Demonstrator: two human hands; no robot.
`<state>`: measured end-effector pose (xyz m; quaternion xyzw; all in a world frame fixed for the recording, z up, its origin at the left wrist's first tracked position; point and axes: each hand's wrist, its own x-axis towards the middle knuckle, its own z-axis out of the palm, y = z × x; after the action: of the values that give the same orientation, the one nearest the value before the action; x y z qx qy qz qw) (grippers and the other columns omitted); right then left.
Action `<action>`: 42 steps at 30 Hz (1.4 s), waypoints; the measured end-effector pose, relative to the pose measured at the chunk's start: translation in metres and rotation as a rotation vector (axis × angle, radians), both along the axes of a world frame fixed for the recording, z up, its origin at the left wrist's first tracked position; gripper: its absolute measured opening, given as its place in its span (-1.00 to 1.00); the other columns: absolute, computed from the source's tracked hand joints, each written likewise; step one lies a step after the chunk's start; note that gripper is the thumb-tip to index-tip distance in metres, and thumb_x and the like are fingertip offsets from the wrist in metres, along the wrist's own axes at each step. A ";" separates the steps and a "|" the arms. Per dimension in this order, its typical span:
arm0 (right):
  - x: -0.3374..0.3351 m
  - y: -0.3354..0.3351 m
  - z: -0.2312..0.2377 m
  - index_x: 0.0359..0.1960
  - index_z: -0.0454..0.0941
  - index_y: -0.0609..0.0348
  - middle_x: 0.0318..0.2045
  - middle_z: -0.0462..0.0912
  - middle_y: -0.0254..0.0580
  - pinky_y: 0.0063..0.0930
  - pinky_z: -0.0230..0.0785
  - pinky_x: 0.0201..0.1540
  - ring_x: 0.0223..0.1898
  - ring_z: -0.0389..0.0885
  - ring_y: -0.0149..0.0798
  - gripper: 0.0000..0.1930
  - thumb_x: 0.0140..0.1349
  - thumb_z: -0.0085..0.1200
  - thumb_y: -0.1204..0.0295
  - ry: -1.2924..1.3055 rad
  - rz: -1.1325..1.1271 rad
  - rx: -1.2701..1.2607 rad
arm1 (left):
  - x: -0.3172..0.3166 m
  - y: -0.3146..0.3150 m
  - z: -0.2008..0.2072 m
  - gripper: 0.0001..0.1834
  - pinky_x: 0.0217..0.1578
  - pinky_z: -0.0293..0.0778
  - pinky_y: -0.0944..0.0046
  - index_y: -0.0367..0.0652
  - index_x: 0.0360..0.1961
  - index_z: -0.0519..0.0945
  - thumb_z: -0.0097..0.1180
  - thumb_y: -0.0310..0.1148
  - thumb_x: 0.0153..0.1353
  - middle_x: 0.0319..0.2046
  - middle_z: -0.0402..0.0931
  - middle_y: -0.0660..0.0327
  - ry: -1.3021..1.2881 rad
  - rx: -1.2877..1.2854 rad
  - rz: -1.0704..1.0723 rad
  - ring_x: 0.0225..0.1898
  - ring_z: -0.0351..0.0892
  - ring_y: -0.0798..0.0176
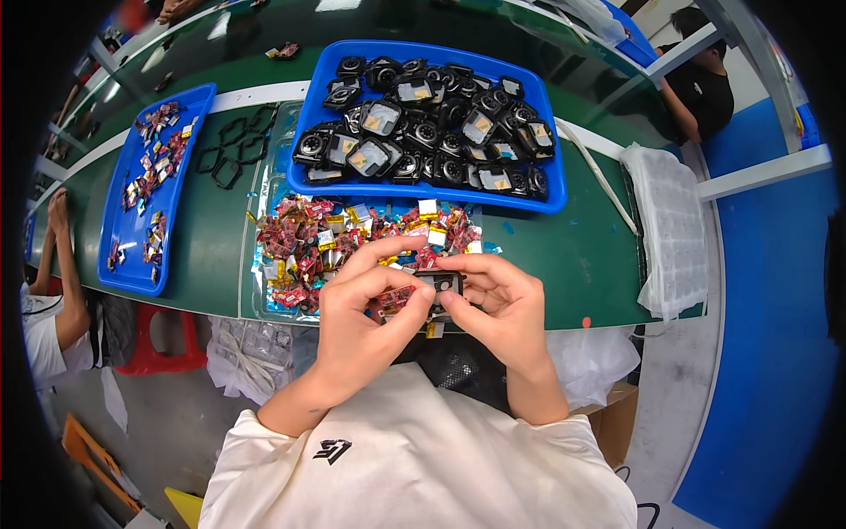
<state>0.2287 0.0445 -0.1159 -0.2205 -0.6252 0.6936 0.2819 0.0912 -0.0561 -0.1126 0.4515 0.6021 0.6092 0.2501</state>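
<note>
Large tray (529, 204): I see it across the table's (573, 264) far edge
Parts pile (304, 242): before it, near edge
Narrow tray (179, 196): left of both
Tray stack (674, 229): right edge

the head-worn fisheye looks down from close above the fingers (485, 264) and green workbench (590, 256)

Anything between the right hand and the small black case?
Nothing visible. The right hand has its thumb against the small black case; the left hand is at the case's other side. The underside is hidden.
</note>
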 end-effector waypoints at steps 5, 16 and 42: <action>-0.001 -0.006 -0.002 -0.08 0.51 0.40 -0.14 0.62 -0.16 -0.64 0.49 -0.20 -0.22 0.57 -0.49 -0.70 0.10 0.09 0.71 0.024 -0.042 0.015 | 0.002 0.000 0.000 -0.95 0.02 0.34 0.28 -0.31 -0.43 0.62 0.18 -0.59 0.03 -0.03 0.51 -0.01 -0.049 -0.072 0.019 0.03 0.46 0.17; -0.001 -0.015 -0.006 -0.11 0.55 0.37 -0.27 0.65 -0.20 -0.65 0.49 -0.35 -0.43 0.59 -0.51 -0.74 0.12 0.11 0.68 0.025 -0.089 0.134 | 0.006 -0.004 0.001 -0.97 -0.08 0.41 0.30 -0.31 -0.46 0.61 0.18 -0.59 0.02 -0.13 0.57 0.03 -0.008 -0.048 0.064 -0.08 0.54 0.22; -0.003 -0.017 -0.016 -0.21 0.54 0.43 -0.29 0.63 -0.09 -0.62 0.51 -0.24 -0.28 0.63 -0.40 -0.81 0.12 0.13 0.70 0.169 -0.252 -0.008 | 0.013 -0.010 -0.009 -0.88 -0.24 0.51 0.34 -0.30 -0.41 0.66 0.27 -0.62 -0.06 -0.18 0.62 0.02 0.061 0.066 0.157 -0.25 0.64 0.23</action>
<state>0.2256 0.0278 -0.1318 -0.2392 -0.5637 0.6712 0.4177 0.1040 -0.0659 -0.1218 0.4292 0.6225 0.6324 0.1683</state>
